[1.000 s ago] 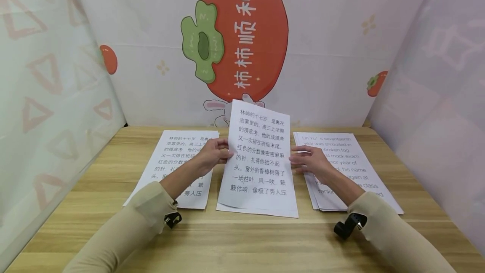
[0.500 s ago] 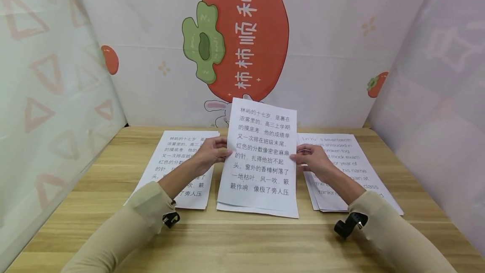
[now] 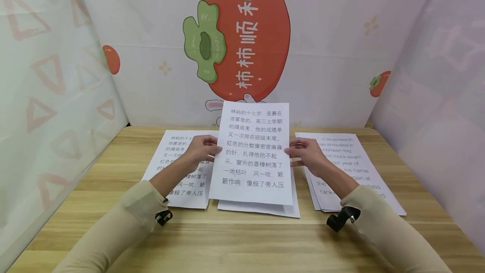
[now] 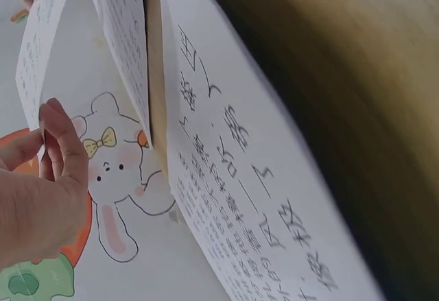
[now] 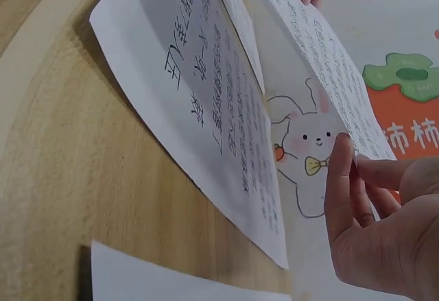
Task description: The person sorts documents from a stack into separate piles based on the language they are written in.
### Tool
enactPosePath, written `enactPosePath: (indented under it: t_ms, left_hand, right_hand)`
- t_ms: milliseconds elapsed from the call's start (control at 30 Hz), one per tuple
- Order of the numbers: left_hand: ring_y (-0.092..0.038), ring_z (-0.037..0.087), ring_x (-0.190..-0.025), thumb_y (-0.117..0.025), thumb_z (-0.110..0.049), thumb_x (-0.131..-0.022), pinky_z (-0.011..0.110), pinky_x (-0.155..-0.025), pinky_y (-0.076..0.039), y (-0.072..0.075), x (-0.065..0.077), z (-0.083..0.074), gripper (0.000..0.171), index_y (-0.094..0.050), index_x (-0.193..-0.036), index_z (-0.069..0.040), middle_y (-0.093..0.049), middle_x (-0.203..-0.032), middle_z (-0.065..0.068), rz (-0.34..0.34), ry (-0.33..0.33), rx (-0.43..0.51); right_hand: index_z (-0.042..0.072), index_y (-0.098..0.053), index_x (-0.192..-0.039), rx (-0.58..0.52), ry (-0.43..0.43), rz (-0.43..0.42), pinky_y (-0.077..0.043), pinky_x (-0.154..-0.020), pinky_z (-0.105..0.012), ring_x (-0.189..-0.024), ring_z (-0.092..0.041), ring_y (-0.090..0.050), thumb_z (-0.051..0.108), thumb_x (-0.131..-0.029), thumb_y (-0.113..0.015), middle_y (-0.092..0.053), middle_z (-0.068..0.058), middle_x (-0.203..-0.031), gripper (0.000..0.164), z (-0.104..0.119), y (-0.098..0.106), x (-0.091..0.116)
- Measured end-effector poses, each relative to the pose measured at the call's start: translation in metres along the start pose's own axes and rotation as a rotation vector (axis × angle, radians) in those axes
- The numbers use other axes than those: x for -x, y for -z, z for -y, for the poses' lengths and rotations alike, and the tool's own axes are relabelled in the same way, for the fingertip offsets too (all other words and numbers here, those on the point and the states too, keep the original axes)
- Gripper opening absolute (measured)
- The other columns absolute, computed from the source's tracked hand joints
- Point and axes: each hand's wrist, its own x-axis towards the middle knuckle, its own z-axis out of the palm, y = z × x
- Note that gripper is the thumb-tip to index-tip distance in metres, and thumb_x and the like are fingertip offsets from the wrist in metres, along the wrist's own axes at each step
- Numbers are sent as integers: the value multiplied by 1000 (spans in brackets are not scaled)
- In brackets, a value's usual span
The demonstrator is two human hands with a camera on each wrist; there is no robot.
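Between both hands a sheet of paper point(image 3: 251, 153) printed with Chinese text is held up, tilted toward the head camera. My left hand point(image 3: 202, 151) pinches its left edge between thumb and fingers; in the left wrist view the left hand point(image 4: 48, 184) shows that grip closely. On the opposite edge my right hand point(image 3: 308, 155) pinches the paper, and the right wrist view shows the same right hand point(image 5: 384, 219) with thumb against fingers. Below the raised sheet lies another printed sheet point(image 3: 261, 210), mostly hidden by it in the head view.
To the left lies a stack of Chinese-text sheets point(image 3: 189, 201), partly behind the left arm. A stack of English-text sheets point(image 3: 379, 197) lies at the right, partly behind the right arm. The wooden table point(image 3: 242, 243) meets a fabric backdrop point(image 3: 151, 87) behind and at both sides.
The held sheet has risen off the middle paper and shifted slightly left, straightening as it lifts. Both hands moved left with it, and more of the lower sheet now shows.
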Motion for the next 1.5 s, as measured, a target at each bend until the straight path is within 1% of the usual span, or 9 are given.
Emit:
enactPosePath:
  t_ms: [133, 400, 533, 700, 800, 1000, 1267, 1400, 1500]
  left_hand:
    - [-69, 18, -84, -70, -4, -97, 29, -73, -62, 11, 0, 2, 29, -62, -124, 5, -68, -104, 12, -20, 29, -23]
    - [-71, 18, -88, -65, -2, -100, 31, -80, -64, 38, 6, 5, 41, -56, -139, 4, -69, -115, 15, -34, 38, -37]
    - [-71, 16, -89, -64, 0, -100, 29, -80, -63, 51, 7, 8, 47, -52, -145, 2, -71, -115, 10, -23, 37, 12]
    - [-71, 12, -88, -61, 6, -99, 28, -81, -63, 66, 6, 12, 56, -44, -152, 4, -71, -104, -1, 8, 30, 128]
    - [-71, 10, -89, -60, 9, -98, 27, -82, -62, 74, 6, 13, 61, -40, -155, 4, -70, -107, -2, 19, 28, 164]
    - [-69, 9, -92, -59, 11, -97, 26, -83, -61, 86, 12, 13, 66, -36, -158, 2, -64, -128, 9, 14, 33, 167]
    - [-69, 9, -90, -60, 10, -97, 25, -82, -61, 100, 16, 17, 68, -33, -159, 1, -67, -108, -4, 7, 52, 146]
    - [-69, 8, -90, -60, 10, -97, 25, -81, -61, 108, 17, 21, 70, -31, -160, 1, -66, -111, -3, 3, 55, 139]
    - [-68, 6, -90, -59, 9, -98, 24, -81, -61, 115, 17, 25, 70, -30, -161, 1, -64, -120, 3, -11, 57, 111]
  right_hand:
    - [-9, -57, -130, -16, -15, -3, -65, -69, -30, -83, -14, -70, 2, -99, -67, -69, -3, -99, 35, 2, -10, -7]
    - [-9, -56, -140, -45, -24, 32, -65, -73, -31, -87, -17, -73, 0, -100, -64, -70, -9, -106, 42, 7, -29, -17]
    - [-8, -53, -143, -67, -30, 51, -65, -74, -31, -88, -17, -72, -1, -99, -63, -69, -10, -109, 45, 9, -37, -22]
    - [-6, -51, -146, -94, -40, 79, -65, -77, -33, -89, -18, -70, -3, -99, -63, -68, -11, -110, 48, 13, -47, -27]
    - [-5, -52, -145, -101, -33, 98, -65, -79, -36, -89, -18, -70, -4, -99, -63, -68, -12, -109, 47, 15, -53, -30]
    - [-6, -54, -143, -125, -24, 136, -64, -85, -41, -91, -20, -71, -4, -99, -62, -68, -15, -112, 45, 18, -65, -36]
    - [-5, -56, -140, -126, -31, 136, -66, -77, -37, -86, -21, -74, -4, -99, -63, -70, -15, -108, 42, 19, -82, -42]
    - [-3, -57, -140, -133, -41, 140, -66, -72, -34, -86, -22, -74, -3, -99, -64, -70, -15, -108, 41, 21, -90, -43]
    - [-2, -58, -138, -136, -44, 143, -66, -72, -34, -88, -23, -74, -3, -99, -65, -70, -17, -110, 40, 20, -99, -45]
